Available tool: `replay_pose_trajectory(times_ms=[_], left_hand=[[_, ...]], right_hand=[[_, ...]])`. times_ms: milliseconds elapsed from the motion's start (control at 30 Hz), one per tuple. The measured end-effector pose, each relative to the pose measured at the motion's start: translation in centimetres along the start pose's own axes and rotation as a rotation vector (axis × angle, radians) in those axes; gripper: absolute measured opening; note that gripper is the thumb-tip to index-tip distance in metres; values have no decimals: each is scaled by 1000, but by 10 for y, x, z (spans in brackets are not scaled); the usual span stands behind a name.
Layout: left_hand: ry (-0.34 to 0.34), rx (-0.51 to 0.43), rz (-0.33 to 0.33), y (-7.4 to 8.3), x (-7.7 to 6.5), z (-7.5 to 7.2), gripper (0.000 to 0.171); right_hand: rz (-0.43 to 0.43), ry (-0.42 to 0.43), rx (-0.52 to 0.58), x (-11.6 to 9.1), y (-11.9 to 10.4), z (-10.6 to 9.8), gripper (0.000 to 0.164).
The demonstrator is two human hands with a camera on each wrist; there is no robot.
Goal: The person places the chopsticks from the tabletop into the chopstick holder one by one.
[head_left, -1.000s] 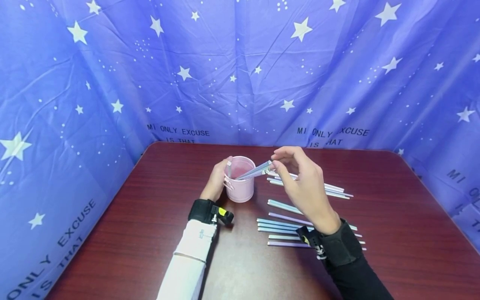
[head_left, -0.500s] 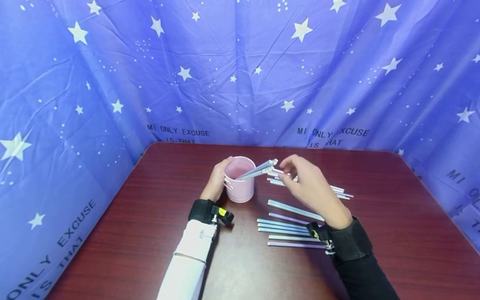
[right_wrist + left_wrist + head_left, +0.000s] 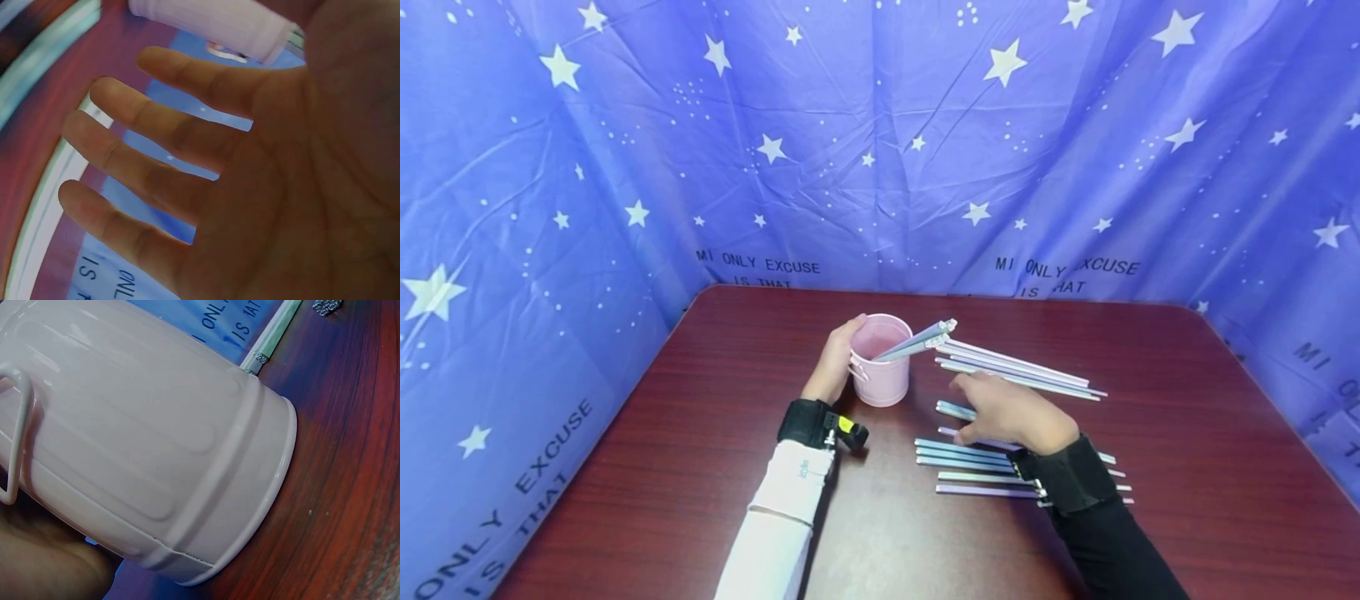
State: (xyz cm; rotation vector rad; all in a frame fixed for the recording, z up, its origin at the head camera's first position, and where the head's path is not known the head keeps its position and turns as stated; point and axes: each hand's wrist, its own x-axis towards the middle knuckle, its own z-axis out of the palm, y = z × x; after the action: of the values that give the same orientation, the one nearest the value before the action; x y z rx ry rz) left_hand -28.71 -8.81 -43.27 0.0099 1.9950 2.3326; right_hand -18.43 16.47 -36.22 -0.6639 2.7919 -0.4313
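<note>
A small pink bucket [image 3: 883, 385] with a wire handle stands upright on the table. My left hand [image 3: 831, 362] grips its left side, the thumb up at the rim. Several thin pastel sticks [image 3: 917, 340] with crinkled silvery ends lean out over the bucket's right side. To the right, my right hand [image 3: 1011, 414] hovers over loose blue and purple sticks [image 3: 966, 456], which it partly covers. In the right wrist view, its fingers [image 3: 181, 128] are spread and hold nothing. In the left wrist view, the bucket wall [image 3: 137, 406] fills most of the picture.
Another group of white, lilac and green sticks [image 3: 1037, 368] lies behind my right hand. The dark red wooden table [image 3: 700, 483] reaches back to a blue star-patterned curtain [image 3: 880, 167], which encloses the back and sides.
My right hand has let go of the sticks in the bucket and moved down and toward me, over the nearer loose sticks. The left hand and bucket stay put.
</note>
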Motion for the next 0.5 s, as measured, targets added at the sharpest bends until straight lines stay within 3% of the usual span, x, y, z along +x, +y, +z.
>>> replay_pose_trajectory(times_ms=[200, 500], left_hand=[[-5, -4, -5, -1, 0, 0, 50], [-1, -1, -1, -1, 2, 0, 50]], right_hand=[[97, -102, -66, 3, -1, 12, 71], [103, -173, -204, 7, -7, 23, 123]])
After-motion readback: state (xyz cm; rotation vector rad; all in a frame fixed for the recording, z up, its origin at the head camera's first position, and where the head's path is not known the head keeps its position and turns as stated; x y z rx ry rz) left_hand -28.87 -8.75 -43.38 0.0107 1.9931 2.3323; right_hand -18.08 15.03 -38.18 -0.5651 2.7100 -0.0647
